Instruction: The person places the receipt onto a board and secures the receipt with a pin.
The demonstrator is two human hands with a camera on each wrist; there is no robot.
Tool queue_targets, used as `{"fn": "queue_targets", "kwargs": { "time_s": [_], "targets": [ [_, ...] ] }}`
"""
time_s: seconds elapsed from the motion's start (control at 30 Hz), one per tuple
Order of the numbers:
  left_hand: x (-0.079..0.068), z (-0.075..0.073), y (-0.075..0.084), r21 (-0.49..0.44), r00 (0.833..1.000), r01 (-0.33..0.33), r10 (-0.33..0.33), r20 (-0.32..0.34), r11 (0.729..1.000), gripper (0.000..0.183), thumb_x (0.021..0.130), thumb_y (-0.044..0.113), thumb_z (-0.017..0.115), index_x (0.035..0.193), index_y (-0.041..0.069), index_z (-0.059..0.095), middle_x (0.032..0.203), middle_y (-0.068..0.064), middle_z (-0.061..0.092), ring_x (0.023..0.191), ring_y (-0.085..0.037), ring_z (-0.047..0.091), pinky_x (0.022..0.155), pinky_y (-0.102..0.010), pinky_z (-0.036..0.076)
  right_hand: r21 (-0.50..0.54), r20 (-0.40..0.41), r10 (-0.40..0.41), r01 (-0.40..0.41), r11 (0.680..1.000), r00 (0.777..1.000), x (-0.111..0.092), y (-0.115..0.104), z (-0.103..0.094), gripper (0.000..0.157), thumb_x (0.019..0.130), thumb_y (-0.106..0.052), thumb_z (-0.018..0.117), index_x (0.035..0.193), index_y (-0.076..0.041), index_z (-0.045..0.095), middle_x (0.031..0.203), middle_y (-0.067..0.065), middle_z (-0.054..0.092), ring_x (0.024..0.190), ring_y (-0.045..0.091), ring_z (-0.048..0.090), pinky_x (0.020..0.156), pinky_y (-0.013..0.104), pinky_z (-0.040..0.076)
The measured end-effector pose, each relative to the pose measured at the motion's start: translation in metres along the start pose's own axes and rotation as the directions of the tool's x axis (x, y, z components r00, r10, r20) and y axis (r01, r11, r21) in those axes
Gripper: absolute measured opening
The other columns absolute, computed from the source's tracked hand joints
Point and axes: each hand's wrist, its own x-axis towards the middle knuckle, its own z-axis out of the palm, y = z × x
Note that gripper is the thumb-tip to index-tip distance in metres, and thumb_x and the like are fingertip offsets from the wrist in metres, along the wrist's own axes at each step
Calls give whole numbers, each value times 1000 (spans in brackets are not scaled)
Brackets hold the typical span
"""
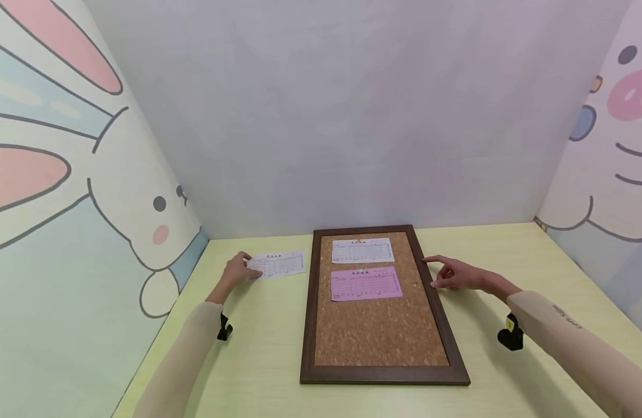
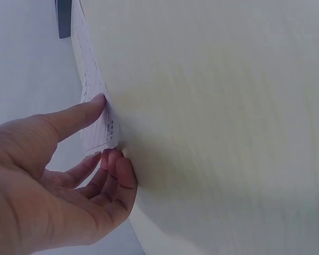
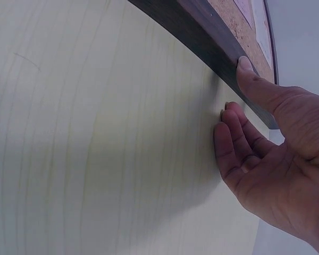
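Note:
My left hand (image 1: 238, 270) is at the left end of a white printed paper form (image 1: 281, 264), left of the framed cork board (image 1: 378, 339). In the left wrist view the thumb lies on the form (image 2: 97, 125) and the other fingers curl at its end, pinching it. My right hand (image 1: 459, 275) touches the board's dark brown frame on its right side with forefinger and thumb. In the right wrist view its thumb rests on the frame (image 3: 215, 45), the other fingers loosely bent beside it. A white form (image 1: 363, 252) and a pink form (image 1: 366, 285) are on the cork.
The board lies on a pale wood-grain table (image 1: 258, 360). An orange pin (image 1: 358, 240) shows at the white form's top edge, a pale pin (image 1: 361, 271) at the pink one's. A plain wall (image 1: 352, 116) stands behind, with cartoon-printed walls at both sides.

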Motion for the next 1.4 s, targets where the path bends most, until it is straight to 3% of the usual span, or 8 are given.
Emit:
{"fn": "queue_targets", "kwargs": {
  "time_s": [0.13, 0.3, 0.5, 0.8, 0.97, 1.13, 1.27, 1.4],
  "targets": [
    [-3, -2, -2, -48, 1000, 28, -28, -10, 998, 77, 91, 14, 75, 149, -9, 31, 143, -38, 47, 124, -46, 54, 103, -53, 46, -5, -4, 2, -2, 1000, 1000, 0, 0, 1, 71, 100, -12, 65, 154, 10, 24, 89, 11, 66, 73, 11, 51, 65, 25, 43],
    [-2, -6, -9, -145, 997, 69, -72, -16, 987, 64, 94, 11, 69, 148, -10, 40, 136, -33, 55, 104, -32, 64, 77, -31, 55, 1, 2, -5, 5, 1000, 1000, 0, 0, 2, 72, 100, -12, 65, 154, 11, 23, 91, 11, 67, 74, 10, 52, 65, 25, 43],
    [-5, -16, -12, -364, 995, 96, -76, 68, 927, 52, 100, 8, 61, 146, -9, 46, 137, -29, 58, 88, -14, 64, 69, -20, 55, -17, 28, 18, -18, 1000, 999, -2, -5, -1, 74, 100, -11, 65, 154, 12, 21, 91, 11, 67, 75, 11, 53, 66, 25, 44],
    [-18, -44, -14, -512, 994, 40, 18, 107, 858, 54, 103, 5, 57, 150, -12, 37, 144, -33, 50, 87, -6, 67, 94, -34, 58, -74, 26, 87, -85, 994, 996, -8, -21, -9, 72, 100, -14, 64, 154, 12, 24, 110, 22, 67, 85, 19, 59, 71, 31, 52],
    [-24, -53, -10, -587, 992, -1, 74, 100, 810, 53, 102, 2, 58, 149, -13, 38, 123, -18, 66, 85, -3, 68, 96, -35, 57, -88, -19, 79, -81, 993, 997, -14, -23, -12, 67, 104, -17, 59, 154, 11, 24, 127, 33, 60, 105, 31, 66, 82, 44, 58],
    [-32, -52, 5, -648, 976, -51, 175, 128, 760, 53, 102, 3, 59, 148, -14, 39, 105, 2, 69, 88, -3, 69, 93, -31, 58, -66, -54, 50, -54, 996, 997, -14, -22, -12, 70, 105, -18, 57, 156, 10, 18, 132, 37, 54, 112, 38, 66, 85, 48, 58],
    [-39, -48, 21, -649, 962, -80, 229, 149, 757, 52, 102, 6, 59, 148, -12, 41, 113, 0, 67, 92, -3, 69, 94, -29, 57, -16, -95, 37, -39, 999, 995, -10, -28, -6, 72, 105, -22, 58, 156, 9, 18, 135, 38, 50, 113, 39, 66, 86, 47, 59],
    [-46, -44, 37, -685, 944, -84, 278, 178, 723, 54, 103, 7, 58, 150, -11, 38, 118, -1, 65, 95, -3, 69, 90, -23, 57, 67, -101, 27, -21, 998, 995, -5, -41, 3, 70, 106, -25, 56, 158, 5, 20, 139, 36, 47, 116, 39, 64, 90, 46, 58]
  ]
}}
